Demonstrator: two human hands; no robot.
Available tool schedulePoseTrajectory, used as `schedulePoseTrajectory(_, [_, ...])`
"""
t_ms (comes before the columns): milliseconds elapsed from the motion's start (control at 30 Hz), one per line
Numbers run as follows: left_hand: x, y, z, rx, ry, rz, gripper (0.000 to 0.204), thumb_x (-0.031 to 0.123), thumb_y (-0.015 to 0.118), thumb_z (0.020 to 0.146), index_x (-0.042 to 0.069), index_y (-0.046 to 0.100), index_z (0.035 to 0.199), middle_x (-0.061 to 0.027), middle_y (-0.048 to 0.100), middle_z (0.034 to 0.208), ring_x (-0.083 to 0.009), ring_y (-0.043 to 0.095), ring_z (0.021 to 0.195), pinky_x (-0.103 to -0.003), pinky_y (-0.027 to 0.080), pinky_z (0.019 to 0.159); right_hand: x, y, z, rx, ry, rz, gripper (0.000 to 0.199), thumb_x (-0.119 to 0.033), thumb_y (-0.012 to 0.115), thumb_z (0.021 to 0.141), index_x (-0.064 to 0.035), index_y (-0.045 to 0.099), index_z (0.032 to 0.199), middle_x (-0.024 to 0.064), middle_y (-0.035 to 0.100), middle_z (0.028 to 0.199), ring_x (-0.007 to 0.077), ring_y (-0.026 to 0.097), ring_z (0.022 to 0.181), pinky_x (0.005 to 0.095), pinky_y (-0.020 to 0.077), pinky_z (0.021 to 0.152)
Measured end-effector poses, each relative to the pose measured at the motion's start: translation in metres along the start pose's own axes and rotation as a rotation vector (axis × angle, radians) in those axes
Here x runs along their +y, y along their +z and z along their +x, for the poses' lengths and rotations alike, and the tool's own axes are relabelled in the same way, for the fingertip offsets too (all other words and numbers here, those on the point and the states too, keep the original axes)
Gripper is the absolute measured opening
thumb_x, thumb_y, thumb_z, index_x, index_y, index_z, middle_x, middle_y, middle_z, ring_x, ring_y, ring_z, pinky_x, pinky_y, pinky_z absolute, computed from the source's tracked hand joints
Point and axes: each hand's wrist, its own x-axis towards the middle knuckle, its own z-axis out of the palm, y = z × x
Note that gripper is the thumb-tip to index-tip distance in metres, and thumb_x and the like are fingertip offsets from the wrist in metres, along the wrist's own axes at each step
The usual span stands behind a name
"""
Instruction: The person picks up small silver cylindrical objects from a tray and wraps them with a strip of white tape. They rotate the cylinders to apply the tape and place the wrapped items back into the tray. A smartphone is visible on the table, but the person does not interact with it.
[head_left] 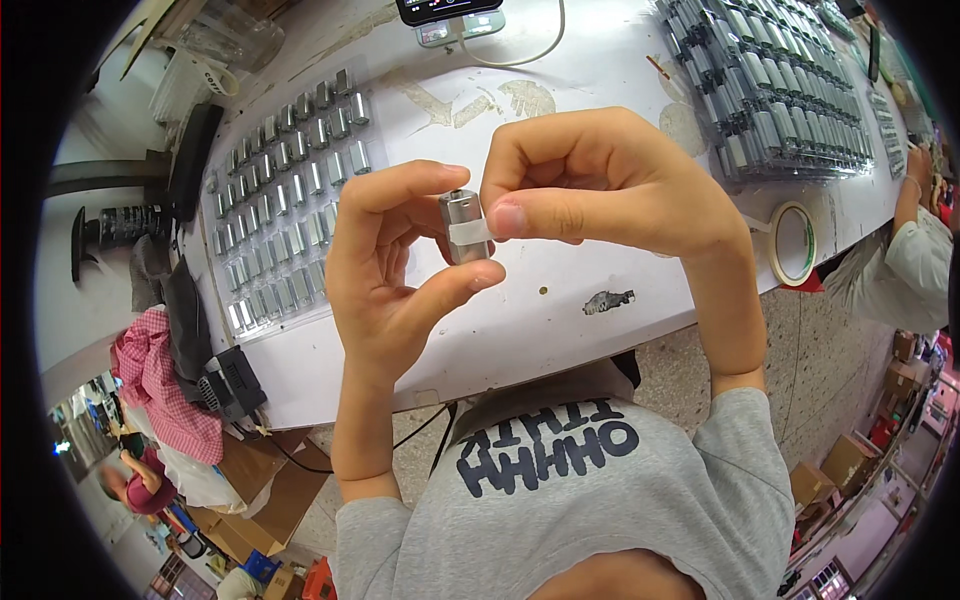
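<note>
Upright between the thumb and index finger of my left hand (385,250) is a small silver motor (462,210), a shiny metal can with a little stub at its top. A short strip of whitish tape (466,233) lies across its side. My right hand (610,185) pinches the tape's right end between thumb and index finger, close against the motor. Both hands are raised above the front part of the white table (450,340). The motor's back side is hidden by my fingers.
Left of my hands lies a clear plastic tray (285,325) with rows of similar motors. Stacked trays of silver motors (770,90) stand at the back right. A tape roll (776,245) rests near the right edge. A phone (450,10) with a white cable is at the back.
</note>
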Motion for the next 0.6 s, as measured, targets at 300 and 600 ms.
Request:
schedulePoseTrajectory(300, [0.001,0.002,-0.001,-0.014,-0.031,-0.119,0.049,0.004,0.069,0.067,0.0,0.041,0.108,-0.0076,0.053,0.088,-0.0143,0.058,0.072,-0.023,0.045,0.066,0.005,0.006,0.001,0.003,-0.097,0.151,0.015,-0.014,0.057,0.081,-0.0008,0.053,0.077,-0.0003,0.051,0.069,0.0051,0.046,0.065,0.0183,0.0362,0.057])
schedulePoseTrajectory(600, [-0.006,0.003,-0.008,0.033,0.055,-0.129,0.051,0.007,0.068,0.07,-0.001,0.037,0.109,-0.0111,0.05,0.1,-0.0185,0.058,0.078,-0.028,0.048,0.068,0.005,0.013,0.0,0.069,-0.051,0.189,0.012,-0.011,0.06,0.079,-0.0016,0.052,0.078,0.0003,0.053,0.071,0.0053,0.05,0.068,0.0182,0.0393,0.059])
